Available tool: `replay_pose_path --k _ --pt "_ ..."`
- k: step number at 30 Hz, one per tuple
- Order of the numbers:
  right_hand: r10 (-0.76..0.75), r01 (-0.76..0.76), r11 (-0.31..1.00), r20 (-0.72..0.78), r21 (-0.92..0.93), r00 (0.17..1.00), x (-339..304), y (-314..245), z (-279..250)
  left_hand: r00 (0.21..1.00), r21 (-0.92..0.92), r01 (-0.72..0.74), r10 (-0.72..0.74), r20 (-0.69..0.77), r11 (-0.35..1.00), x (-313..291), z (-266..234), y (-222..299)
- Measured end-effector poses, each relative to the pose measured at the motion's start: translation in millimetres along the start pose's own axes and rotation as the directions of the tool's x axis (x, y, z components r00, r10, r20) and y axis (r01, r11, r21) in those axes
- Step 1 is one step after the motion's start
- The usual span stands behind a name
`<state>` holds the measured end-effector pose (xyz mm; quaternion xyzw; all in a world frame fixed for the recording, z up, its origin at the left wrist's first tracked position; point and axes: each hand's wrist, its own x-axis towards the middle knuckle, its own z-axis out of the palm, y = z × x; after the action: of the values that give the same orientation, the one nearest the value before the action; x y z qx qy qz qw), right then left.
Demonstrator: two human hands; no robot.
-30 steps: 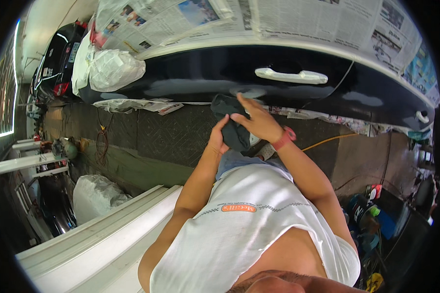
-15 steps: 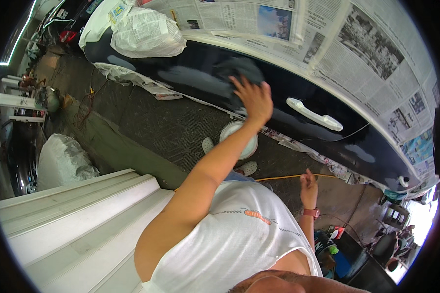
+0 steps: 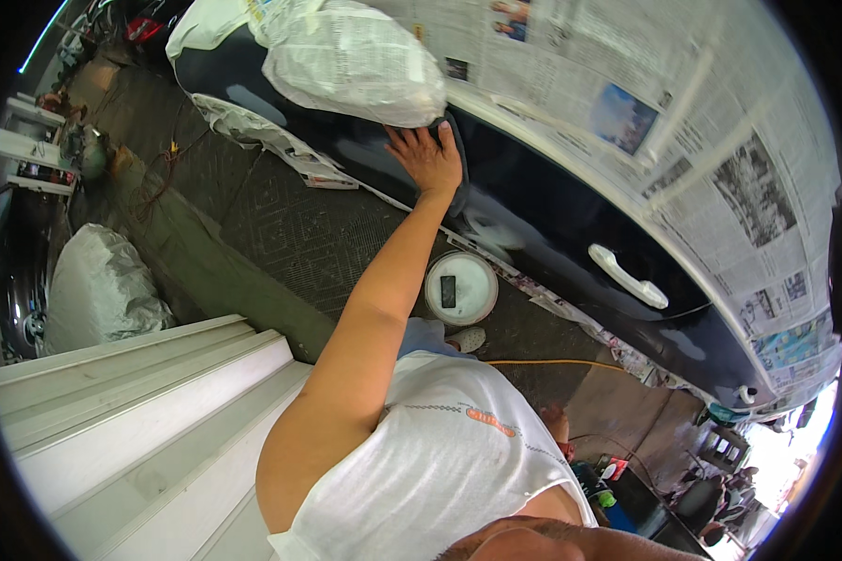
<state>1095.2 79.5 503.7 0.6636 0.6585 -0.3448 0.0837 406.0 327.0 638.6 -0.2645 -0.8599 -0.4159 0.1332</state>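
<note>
My left hand (image 3: 428, 161) lies with its fingers apart against a dark car door (image 3: 533, 210), just below the paper-wrapped side mirror (image 3: 360, 65). Under that palm and beside the thumb shows the edge of what looks like a dark grey cloth (image 3: 457, 154), pressed to the panel; most of it is hidden. Pale, dull patches mark the paint around it. My right hand (image 3: 554, 423) hangs low beside my shirt, blurred and partly covered, so its fingers cannot be made out. A pale door handle (image 3: 627, 277) sits farther right on the car.
Newspaper (image 3: 571, 84) masks the car's upper part. By my feet stands a round white bucket (image 3: 485, 304) with a black phone-like object (image 3: 448, 292) on top. A yellow cable (image 3: 552, 362) crosses the floor. White ridged panels (image 3: 150, 402) stand left, near a plastic-wrapped bundle (image 3: 103, 290).
My left hand has slid leftward along the door to the mirror, with the dark cloth beneath it. My right hand has dropped closer to my body. The view has shifted, uncovering the bucket top.
</note>
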Motion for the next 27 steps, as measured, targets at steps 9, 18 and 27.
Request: replay_pose_path --k 9,18,27 --pt "-0.01 0.012 0.999 0.059 -0.036 0.998 12 -122 0 0.994 -0.087 -0.108 0.106 -0.027 0.99 69 -4 -112" --pt "-0.038 0.036 0.995 -0.017 -0.097 0.999 18 -218 -6 0.965 0.212 0.098 -0.145 0.22 0.972 176 -40 -194" --pt "-0.049 0.041 0.989 -0.054 -0.143 0.997 1 -264 -3 0.73 -0.369 0.65 -0.681 0.059 0.664 227 -28 -250"
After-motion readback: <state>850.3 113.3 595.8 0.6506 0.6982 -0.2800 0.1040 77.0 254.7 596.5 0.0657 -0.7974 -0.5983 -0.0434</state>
